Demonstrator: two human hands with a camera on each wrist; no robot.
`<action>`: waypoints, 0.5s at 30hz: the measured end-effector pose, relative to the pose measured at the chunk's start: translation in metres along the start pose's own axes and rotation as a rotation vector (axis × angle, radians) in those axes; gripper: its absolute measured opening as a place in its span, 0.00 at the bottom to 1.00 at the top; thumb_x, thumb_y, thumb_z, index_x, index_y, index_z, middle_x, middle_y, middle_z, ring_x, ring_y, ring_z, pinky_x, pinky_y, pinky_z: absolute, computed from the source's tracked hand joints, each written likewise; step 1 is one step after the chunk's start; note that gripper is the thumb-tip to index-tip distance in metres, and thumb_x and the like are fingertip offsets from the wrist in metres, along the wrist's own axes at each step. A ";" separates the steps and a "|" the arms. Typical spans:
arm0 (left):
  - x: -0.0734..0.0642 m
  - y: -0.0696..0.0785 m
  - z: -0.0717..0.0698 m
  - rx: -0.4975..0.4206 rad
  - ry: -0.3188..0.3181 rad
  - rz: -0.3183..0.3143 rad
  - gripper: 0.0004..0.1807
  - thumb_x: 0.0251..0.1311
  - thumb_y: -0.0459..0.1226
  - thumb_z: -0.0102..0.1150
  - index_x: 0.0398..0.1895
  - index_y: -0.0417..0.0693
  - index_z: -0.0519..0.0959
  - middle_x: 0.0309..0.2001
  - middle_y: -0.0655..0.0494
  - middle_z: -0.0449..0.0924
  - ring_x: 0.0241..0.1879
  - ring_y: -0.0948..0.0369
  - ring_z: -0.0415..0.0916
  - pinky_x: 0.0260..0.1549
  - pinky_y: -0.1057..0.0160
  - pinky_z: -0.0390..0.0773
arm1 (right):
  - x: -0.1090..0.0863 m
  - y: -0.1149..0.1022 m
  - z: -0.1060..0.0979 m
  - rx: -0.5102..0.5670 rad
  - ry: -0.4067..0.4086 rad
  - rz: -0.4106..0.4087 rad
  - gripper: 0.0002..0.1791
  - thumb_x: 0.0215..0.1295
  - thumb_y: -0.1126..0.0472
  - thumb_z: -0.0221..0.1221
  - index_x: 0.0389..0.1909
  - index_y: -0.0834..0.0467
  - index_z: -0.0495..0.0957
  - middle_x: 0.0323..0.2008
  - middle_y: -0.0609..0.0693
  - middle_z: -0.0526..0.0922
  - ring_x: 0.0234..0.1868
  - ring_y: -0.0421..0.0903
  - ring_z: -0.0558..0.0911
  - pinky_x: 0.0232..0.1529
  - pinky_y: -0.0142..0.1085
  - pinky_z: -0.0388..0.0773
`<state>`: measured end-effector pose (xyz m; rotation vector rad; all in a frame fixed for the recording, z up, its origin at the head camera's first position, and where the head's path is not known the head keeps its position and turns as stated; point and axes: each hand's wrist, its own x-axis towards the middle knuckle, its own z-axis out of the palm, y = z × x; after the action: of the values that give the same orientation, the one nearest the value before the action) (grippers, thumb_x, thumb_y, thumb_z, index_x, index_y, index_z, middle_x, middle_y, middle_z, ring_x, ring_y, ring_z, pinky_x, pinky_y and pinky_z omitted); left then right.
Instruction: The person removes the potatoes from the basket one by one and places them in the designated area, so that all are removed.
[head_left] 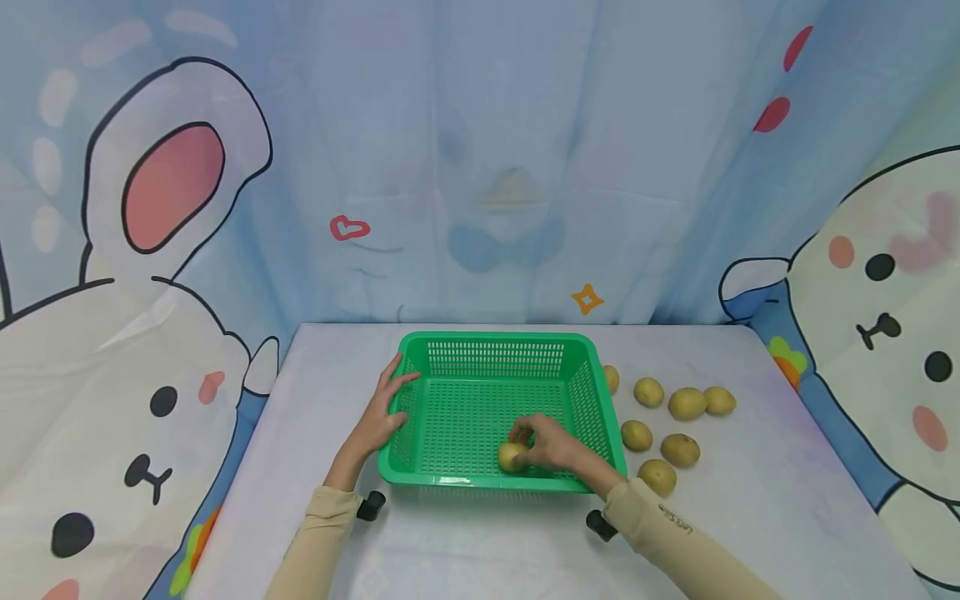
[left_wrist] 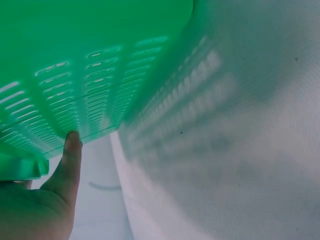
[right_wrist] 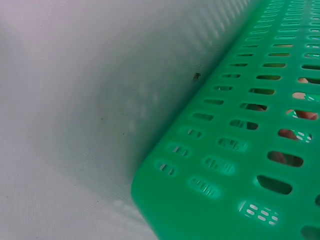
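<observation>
A green plastic basket [head_left: 495, 480] with slotted walls stands on the white tabletop. At its left side, my left hand [head_left: 378, 417] holds the rim, with the thumb and a finger reaching over it. The left wrist view shows one finger [left_wrist: 71, 160] of that hand against the outside of the basket wall. Inside the basket, near its front wall, my right hand [head_left: 551, 443] grips a yellowish potato [head_left: 512, 457]. Whether this potato touches the basket floor I cannot tell. In the right wrist view, the slotted wall [right_wrist: 215, 165] hides most of the right hand.
Several loose potatoes [head_left: 680, 450] lie on the table to the right of the basket. One potato [head_left: 612, 379] is partly hidden behind the basket's right rim. A blue curtain [head_left: 495, 167] with cartoon prints hangs behind the white table [head_left: 480, 550].
</observation>
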<state>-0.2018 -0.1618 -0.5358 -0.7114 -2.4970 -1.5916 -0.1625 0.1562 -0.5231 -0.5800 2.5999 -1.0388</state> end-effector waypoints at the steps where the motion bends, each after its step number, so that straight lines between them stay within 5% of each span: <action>1: 0.000 0.000 0.000 0.001 -0.004 -0.011 0.40 0.39 0.24 0.47 0.66 0.36 0.71 0.78 0.40 0.40 0.76 0.39 0.37 0.60 0.30 0.54 | 0.000 0.000 0.000 -0.001 0.003 0.003 0.13 0.49 0.66 0.72 0.36 0.63 0.82 0.31 0.50 0.82 0.36 0.48 0.78 0.37 0.44 0.76; 15: 0.000 0.005 0.000 0.014 -0.017 -0.051 0.40 0.40 0.21 0.47 0.67 0.34 0.69 0.78 0.40 0.37 0.76 0.40 0.35 0.61 0.29 0.52 | -0.016 -0.008 -0.034 0.133 0.172 -0.027 0.13 0.52 0.63 0.70 0.39 0.62 0.83 0.34 0.51 0.82 0.36 0.49 0.81 0.34 0.36 0.79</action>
<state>-0.2001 -0.1600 -0.5317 -0.6676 -2.5551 -1.5889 -0.1597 0.1784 -0.4919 -0.5151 2.6477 -1.3120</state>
